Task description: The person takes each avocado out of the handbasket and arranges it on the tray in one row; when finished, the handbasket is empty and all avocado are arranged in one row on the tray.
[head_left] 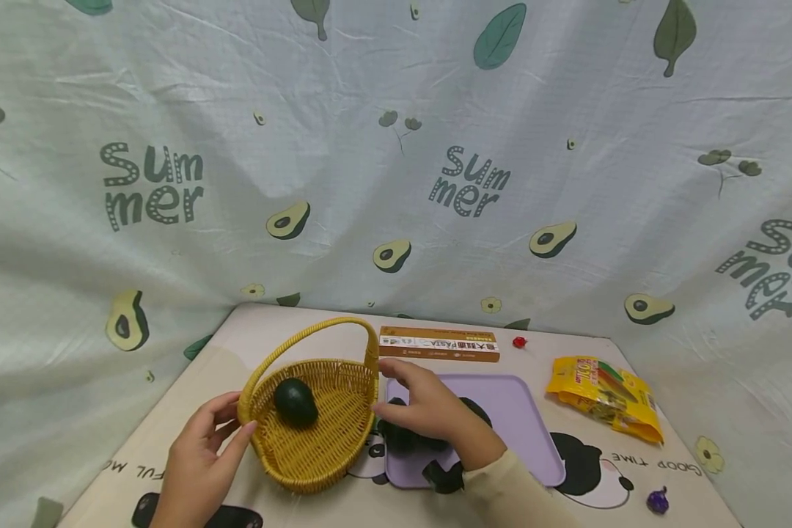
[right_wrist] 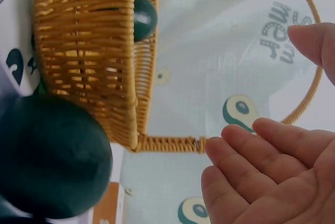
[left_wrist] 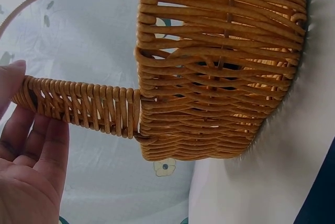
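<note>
A yellow wicker basket [head_left: 317, 455] with a tall arched handle stands on the table, and a dark green avocado [head_left: 295, 402] lies inside it. My left hand [head_left: 201, 447] pinches the left side of the handle between thumb and fingers; the left wrist view shows the woven handle [left_wrist: 84, 103] between them. On the other side, my right hand [head_left: 425, 400] reaches over the tray, its fingertips close to the handle's right side. Its fingers are extended and the thumb stands apart in the right wrist view. A large dark green rounded thing [right_wrist: 55, 156] fills that view's lower left.
Right of the basket lies a lilac tray [head_left: 531, 433] with several dark things on it, partly behind my right arm. Behind are a pasta box [head_left: 438, 345] and a small red item [head_left: 519, 342]. A yellow bag [head_left: 607, 396] and a small purple item [head_left: 658, 501] lie at right.
</note>
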Available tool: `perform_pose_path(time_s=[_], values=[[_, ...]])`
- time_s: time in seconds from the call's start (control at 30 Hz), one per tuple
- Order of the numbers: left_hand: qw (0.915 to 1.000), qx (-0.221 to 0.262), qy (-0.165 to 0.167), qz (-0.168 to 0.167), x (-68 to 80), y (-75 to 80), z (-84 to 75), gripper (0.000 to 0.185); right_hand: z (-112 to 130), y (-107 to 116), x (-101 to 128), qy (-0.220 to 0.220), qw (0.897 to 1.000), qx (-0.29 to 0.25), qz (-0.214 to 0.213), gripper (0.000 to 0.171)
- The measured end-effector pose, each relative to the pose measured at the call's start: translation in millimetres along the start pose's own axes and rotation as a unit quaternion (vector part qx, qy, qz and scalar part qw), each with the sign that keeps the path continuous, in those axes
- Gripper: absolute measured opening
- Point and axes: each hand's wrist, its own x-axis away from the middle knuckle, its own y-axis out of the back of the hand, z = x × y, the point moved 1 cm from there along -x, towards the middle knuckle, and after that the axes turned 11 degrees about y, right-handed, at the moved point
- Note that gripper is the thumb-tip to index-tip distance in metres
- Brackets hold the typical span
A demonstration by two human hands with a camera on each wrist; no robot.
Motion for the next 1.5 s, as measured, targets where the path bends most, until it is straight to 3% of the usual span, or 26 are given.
perform_pose_path(time_s=[0.37, 0.87, 1.5], values=[[0.9997, 0.008, 0.024, 0.003, -1.4, -0.1, 0.4, 0.046, 5.0, -13.2, -25.3, -0.004, 1.000, -0.003, 0.015, 0.068], [0.9993, 0.030, 0.020, 0.009, -3.0, 1.2, 0.1, 0.039, 0.2, -37.0, -65.6, -0.024, 0.998, -0.007, 0.050, 0.070], [0.9989, 0.036, 0.023, 0.021, -6.3, -0.3, 2.9, 0.038, 2.7, -63.1, -95.0, -0.057, 0.995, 0.004, 0.081, 0.071]])
